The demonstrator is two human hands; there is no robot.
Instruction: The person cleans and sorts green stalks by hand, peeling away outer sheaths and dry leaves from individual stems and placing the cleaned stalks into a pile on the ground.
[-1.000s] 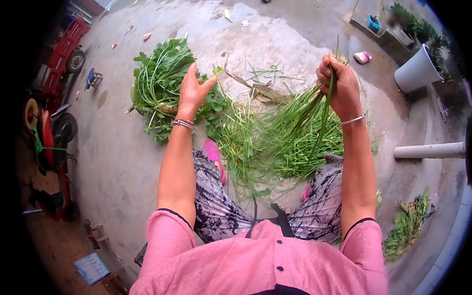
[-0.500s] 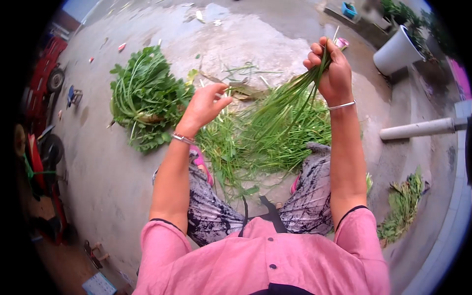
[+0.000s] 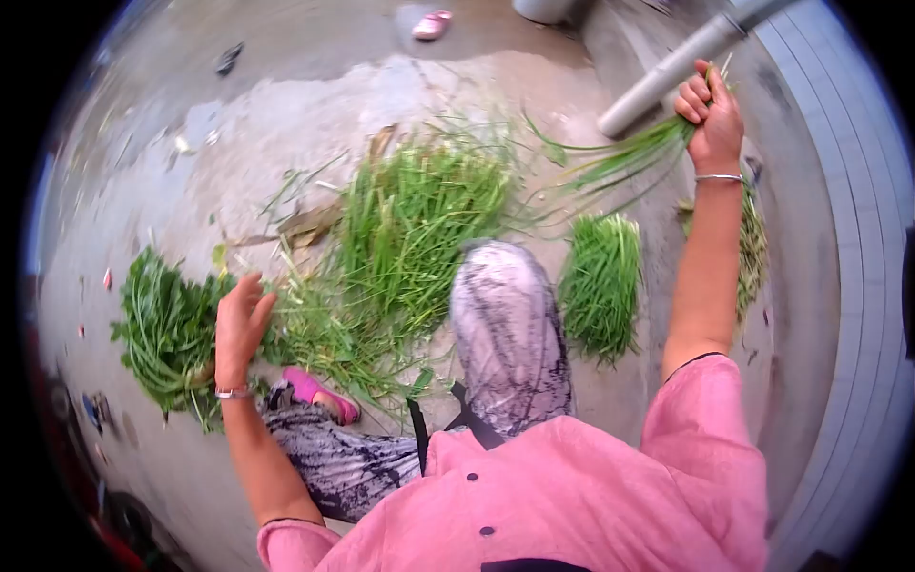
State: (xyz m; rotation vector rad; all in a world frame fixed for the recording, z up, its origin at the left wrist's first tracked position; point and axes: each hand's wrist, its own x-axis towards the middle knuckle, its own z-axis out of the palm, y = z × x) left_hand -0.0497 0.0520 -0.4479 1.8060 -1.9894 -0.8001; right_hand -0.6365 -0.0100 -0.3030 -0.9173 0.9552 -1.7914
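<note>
Raised at the right, my right hand (image 3: 713,124) is closed around one end of a bunch of chives (image 3: 624,157), whose long green leaves trail to the left. My left hand (image 3: 243,324) hangs with fingers apart and nothing in them, beside a heap of leafy greens (image 3: 170,329). A loose pile of chives (image 3: 419,229) spreads over the ground in front of me, with stray leaves scattered around it. To the right of my knee lies a neat bundle of chives (image 3: 602,286), its pale ends pointing away from me.
A grey pipe (image 3: 667,76) slants down near my right hand. Wilted greens (image 3: 753,253) lie partly behind my right forearm. Dry brown leaves (image 3: 310,224) edge the pile. A pink shoe (image 3: 432,26) and a pale pot (image 3: 543,8) stand farther off.
The view has swung to the right. My right hand has carried the bunch rightward, away from the pile. The neat bundle has come into full view, and my left hand remains without anything in it.
</note>
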